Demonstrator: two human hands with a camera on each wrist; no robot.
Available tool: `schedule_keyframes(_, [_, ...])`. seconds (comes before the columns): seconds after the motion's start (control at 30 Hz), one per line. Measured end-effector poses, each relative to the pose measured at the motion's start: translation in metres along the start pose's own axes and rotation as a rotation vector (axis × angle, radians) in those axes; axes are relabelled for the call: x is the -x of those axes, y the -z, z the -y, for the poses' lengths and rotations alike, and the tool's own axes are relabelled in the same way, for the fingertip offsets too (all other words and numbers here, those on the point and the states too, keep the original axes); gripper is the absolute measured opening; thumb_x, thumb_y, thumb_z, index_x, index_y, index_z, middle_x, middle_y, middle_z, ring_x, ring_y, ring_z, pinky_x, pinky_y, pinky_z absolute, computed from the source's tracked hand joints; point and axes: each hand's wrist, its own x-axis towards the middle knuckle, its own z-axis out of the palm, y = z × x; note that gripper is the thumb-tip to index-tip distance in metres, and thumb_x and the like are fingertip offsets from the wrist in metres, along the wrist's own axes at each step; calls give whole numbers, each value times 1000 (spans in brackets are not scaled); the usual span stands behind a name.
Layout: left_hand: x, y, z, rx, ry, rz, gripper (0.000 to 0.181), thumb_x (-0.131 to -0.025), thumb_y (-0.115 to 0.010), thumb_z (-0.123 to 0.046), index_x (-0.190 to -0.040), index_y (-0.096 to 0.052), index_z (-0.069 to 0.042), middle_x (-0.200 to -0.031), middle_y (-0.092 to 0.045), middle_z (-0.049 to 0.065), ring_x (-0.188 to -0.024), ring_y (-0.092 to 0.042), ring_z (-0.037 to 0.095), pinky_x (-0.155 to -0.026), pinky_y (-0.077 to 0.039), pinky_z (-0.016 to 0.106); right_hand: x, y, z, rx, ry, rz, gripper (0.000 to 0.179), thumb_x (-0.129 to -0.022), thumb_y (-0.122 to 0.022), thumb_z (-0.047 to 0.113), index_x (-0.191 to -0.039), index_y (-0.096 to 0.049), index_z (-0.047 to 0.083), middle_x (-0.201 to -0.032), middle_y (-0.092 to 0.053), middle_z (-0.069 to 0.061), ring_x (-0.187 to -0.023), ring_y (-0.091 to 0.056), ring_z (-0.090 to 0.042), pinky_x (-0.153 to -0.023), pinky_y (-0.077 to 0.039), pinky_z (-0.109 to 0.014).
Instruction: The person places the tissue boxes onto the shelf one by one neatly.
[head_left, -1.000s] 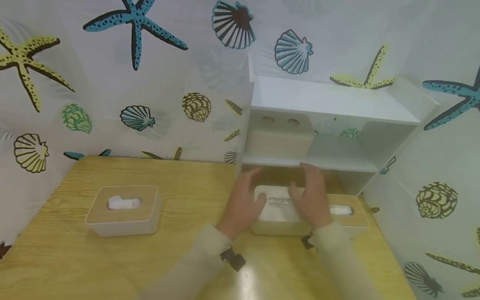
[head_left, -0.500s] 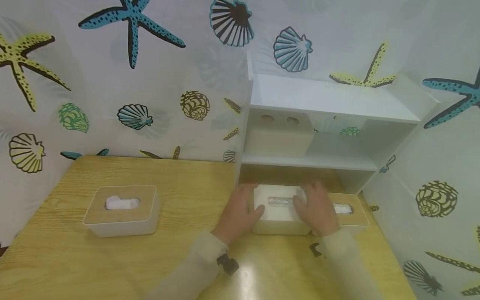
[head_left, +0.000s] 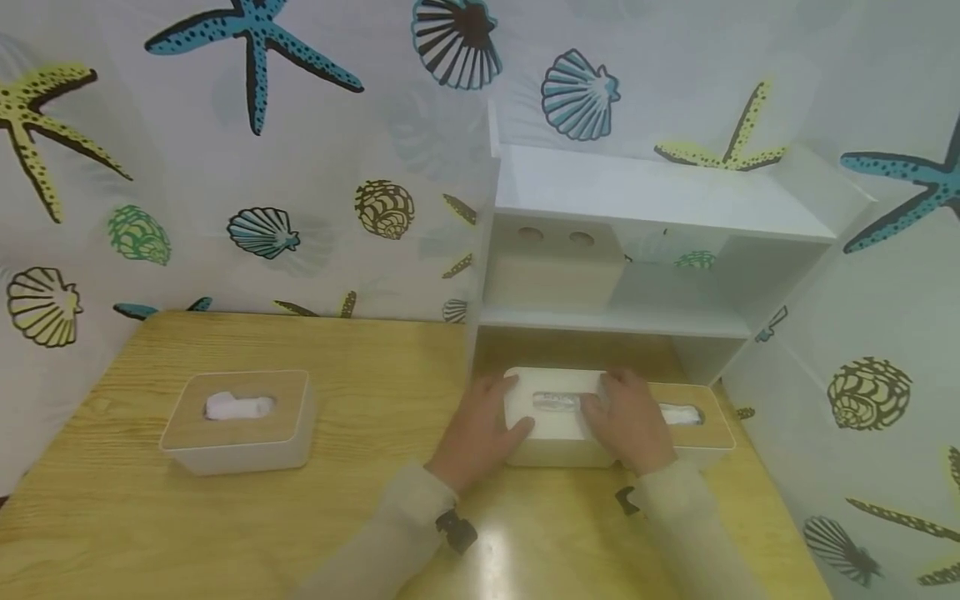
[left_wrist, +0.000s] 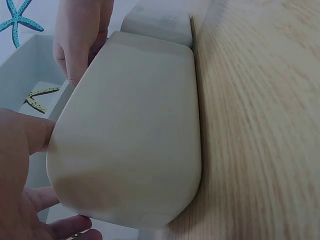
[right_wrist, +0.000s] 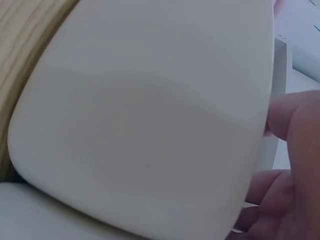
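A white tissue box (head_left: 558,427) with a slot in its top stands on the table, just in front of the shelf's lower opening. My left hand (head_left: 480,433) grips its left end, thumb on the near top edge and fingers along the side. At the opposite end my right hand (head_left: 632,421) holds the box, thumb on the top. In the left wrist view the box's long plain side (left_wrist: 130,120) faces the camera, resting on the wood. The right wrist view is mostly filled by the pale box wall (right_wrist: 145,130), with curled fingers at its edge.
Close on the right sits a wood-topped tissue box (head_left: 712,417), partly behind my right hand. Another wood-topped tissue box (head_left: 288,408) stands on the table's left. The white shelf unit (head_left: 615,321) holds a beige box (head_left: 555,271) with two round holes on its middle level.
Both hands have come down from above the white tissue box onto its two ends. In the last half second they have hardly moved; the head view has shifted slightly.
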Motion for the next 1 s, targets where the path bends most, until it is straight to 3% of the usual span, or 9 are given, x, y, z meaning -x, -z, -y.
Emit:
schedule_keyframes(0.27, [1,-4,6,3,-4,20,66,-89,-56,-50,-145,-36,-22,-146,-36,1,-133,-35,20,-108,-34,43,0,-5,-1,41,45,-27,50,-92,-50,35,-114,-60,-9,-131,-52,-24,-123,-45,-40,-102,-38,-53])
schedule_keyframes(0.47, [2,-1,7,25,11,20,65,-89,-56,-49,-145,-36,-23,-149,-34,-3,-135,-33,19,-110,-30,44,1,-8,-2,49,78,-30,66,-89,-53,50,-120,-58,-9,-132,-51,-25,-123,-45,-40,-103,-38,-53])
schedule_keyframes(0.63, [6,5,12,52,20,19,65,-90,-55,-50,-146,-35,-25,-151,-32,-3,-138,-29,21,-111,-27,48,1,-11,4,35,87,-28,70,-86,-54,55,-120,-58,-6,-131,-51,-24,-122,-46,-39,-100,-41,-54])
schedule_keyframes(0.9, [18,17,25,66,18,31,67,-90,-49,-58,-147,-31,-27,-153,-28,-4,-141,-24,22,-112,-24,50,2,-24,13,49,147,-56,64,-84,-57,56,-110,-61,-3,-128,-51,-24,-120,-46,-38,-97,-44,-52])
schedule_keyframes(1.0, [21,23,28,60,18,18,67,-90,-50,-57,-146,-33,-27,-152,-30,-2,-140,-26,22,-111,-26,50,1,-29,16,64,209,-98,56,-84,-59,54,-96,-62,-1,-115,-57,-22,-108,-53,-37,-92,-47,-50])
